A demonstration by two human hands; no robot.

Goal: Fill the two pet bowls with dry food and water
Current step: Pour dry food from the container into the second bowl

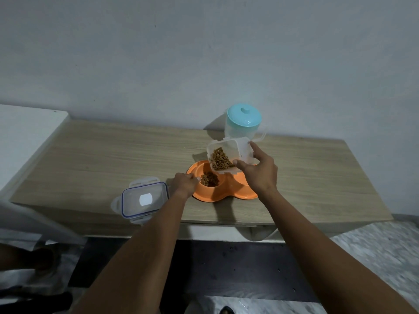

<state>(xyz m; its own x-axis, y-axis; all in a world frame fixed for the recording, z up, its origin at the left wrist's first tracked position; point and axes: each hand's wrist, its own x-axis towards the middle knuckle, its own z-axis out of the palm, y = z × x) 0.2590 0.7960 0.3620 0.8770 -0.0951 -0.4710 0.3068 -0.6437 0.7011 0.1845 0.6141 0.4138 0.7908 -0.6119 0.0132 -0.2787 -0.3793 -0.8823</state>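
An orange double pet bowl (205, 196) sits on the wooden table. Its left bowl holds a heap of brown dry food (209, 179); the right bowl is mostly hidden behind my right hand. My right hand (258, 171) grips a clear plastic container (229, 155), tilted toward me above the bowls, with dry food inside. My left hand (184, 183) pinches a small pale handle, apparently a scoop, at the left bowl's rim. A clear water jug with a turquoise lid (244, 116) stands just behind the container.
The container's lid (144, 199), clear with a blue seal, lies flat near the table's front edge, left of the bowls. A white surface (25, 137) adjoins the table (102, 155) on the left. Dark floor lies below.
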